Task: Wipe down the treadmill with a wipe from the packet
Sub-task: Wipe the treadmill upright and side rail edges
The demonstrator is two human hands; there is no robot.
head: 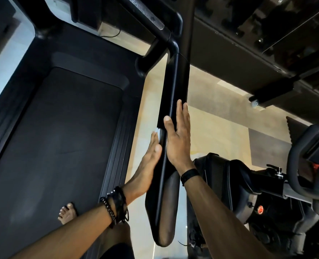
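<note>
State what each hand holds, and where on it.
The left hand presses a white wipe flat against the treadmill's handrail. The right hand rests flat on the rail's other side, gripping nothing.

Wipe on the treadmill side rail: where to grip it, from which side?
Only a white edge of the wipe shows, under the left hand fingertips on the handrail inner face. Probably pinch that exposed edge from the belt side; the right hand covers the outer face.

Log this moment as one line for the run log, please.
step: wiping handrail | left hand: flat, pressing wipe on handrail inner side | right hand: flat on outer side | packet: not visible
</note>
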